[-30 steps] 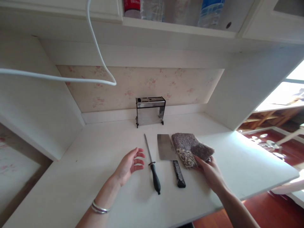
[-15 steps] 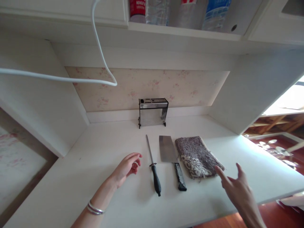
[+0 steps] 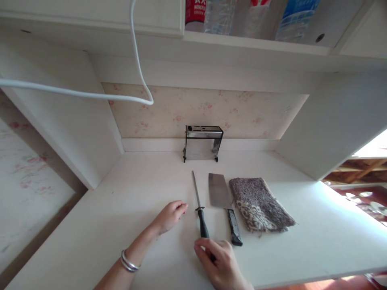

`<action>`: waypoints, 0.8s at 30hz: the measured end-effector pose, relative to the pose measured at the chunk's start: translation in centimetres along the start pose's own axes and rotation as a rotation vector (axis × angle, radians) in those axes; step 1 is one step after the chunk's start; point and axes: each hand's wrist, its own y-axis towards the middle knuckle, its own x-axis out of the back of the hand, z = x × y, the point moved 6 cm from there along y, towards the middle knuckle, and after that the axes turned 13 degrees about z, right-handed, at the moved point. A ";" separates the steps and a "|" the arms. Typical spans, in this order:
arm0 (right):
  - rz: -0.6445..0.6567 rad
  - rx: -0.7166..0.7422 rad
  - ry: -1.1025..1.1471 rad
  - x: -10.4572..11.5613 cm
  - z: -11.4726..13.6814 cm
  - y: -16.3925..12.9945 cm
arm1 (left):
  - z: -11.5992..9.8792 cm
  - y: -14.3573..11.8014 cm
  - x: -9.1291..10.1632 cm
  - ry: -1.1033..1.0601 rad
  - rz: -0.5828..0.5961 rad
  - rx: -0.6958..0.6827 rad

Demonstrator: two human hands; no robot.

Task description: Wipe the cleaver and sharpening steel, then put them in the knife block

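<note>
A honing steel (image 3: 204, 227) with a dark handle lies on the white counter, its thin rod pointing toward the wall. My right hand (image 3: 220, 264) is over the butt end of that handle, fingers curled together and hiding it; whether they grip it I cannot make out. To the left of the steel, my left hand (image 3: 169, 217) hovers with its fingers curled in and nothing visible in them. A cleaver (image 3: 219, 191) with a worn black handle lies flat to the right of the steel. Beside the cleaver is a folded brown-grey towel (image 3: 260, 205).
A metal knife holder (image 3: 203, 145) stands at the back of the counter (image 3: 145, 177) near the flowered wall. Overhead, a white cable (image 3: 139, 64) hangs in front of a shelf with several bottles (image 3: 219, 16). Side panels bound the counter left and right.
My right hand has swung left from beside the towel to the steel's handle, its spread fingers now curled. My left hand's fingers have closed. The view has shifted slightly.
</note>
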 end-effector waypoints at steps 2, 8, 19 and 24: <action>-0.005 -0.038 0.049 -0.6 -0.1 0.4 | 0.0 0.1 0.0 0.018 0.000 -0.014; 0.100 -0.157 0.131 0.5 -1.2 0.2 | 0.0 0.1 -0.1 0.044 -0.003 -0.021; 0.468 -0.245 -0.575 13.7 -3.9 1.8 | -0.7 -0.1 -0.2 0.134 0.002 -0.014; 0.680 -0.120 -0.829 10.9 -5.6 2.5 | -0.2 0.2 -0.3 0.189 -0.009 -0.041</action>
